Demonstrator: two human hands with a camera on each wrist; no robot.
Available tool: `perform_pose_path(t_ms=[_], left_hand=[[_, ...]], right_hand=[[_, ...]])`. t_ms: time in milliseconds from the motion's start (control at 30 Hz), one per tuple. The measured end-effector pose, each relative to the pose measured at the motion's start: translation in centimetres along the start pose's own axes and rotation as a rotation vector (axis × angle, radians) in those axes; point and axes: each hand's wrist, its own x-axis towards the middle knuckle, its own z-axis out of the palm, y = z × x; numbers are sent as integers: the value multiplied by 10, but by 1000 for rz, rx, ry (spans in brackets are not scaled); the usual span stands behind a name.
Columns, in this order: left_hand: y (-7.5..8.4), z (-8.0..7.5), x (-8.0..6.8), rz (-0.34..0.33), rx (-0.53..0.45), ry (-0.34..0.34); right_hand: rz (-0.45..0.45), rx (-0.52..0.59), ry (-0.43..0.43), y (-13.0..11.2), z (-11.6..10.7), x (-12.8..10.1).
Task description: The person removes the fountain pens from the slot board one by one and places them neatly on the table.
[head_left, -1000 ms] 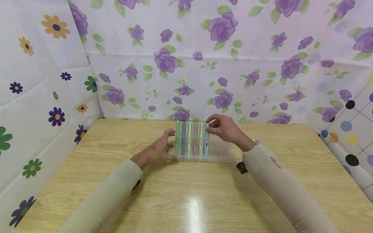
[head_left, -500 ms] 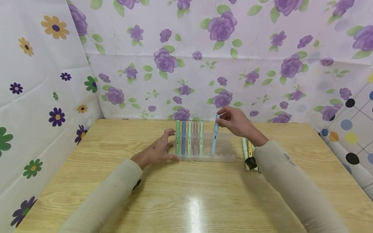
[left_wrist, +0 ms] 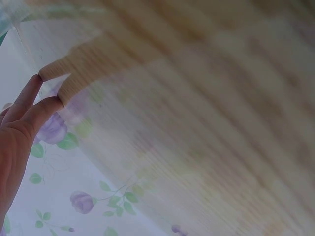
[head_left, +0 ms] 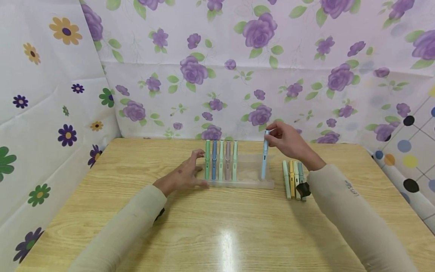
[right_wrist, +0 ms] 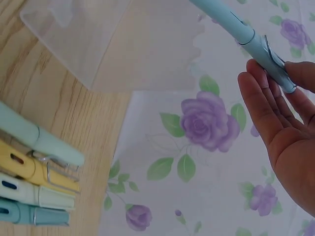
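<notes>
Pinching light-blue pen (right_wrist: 246, 34) – right hand (right_wrist: 280, 113); head view adds rack (head_left: 249, 184).

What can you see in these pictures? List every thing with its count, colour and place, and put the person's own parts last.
Clear plastic pen rack: one, transparent, table centre.
Pens standing in the rack: five; green, blue, pale green, mauve, pale green; rack's left end.
Light blue pen: one, upright at the rack's right end, held.
Pens lying flat: four; pale green, yellow, pale green, teal; right of the rack.
Wooden table: one, light wood.
Flowered cloth backdrop: behind and beside.
Left hand: at the rack's left end.
Right hand: pinches the light blue pen's top.
</notes>
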Motion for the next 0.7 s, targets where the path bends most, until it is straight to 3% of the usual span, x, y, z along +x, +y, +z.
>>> perform_pose_path(t_ms=[500, 700], left_hand=[[1, -2, 1, -10, 11, 0], [1, 0, 0, -21, -7, -5]], right_hand=[[32, -56, 91, 19, -28, -14], [53, -49, 88, 30, -35, -22]])
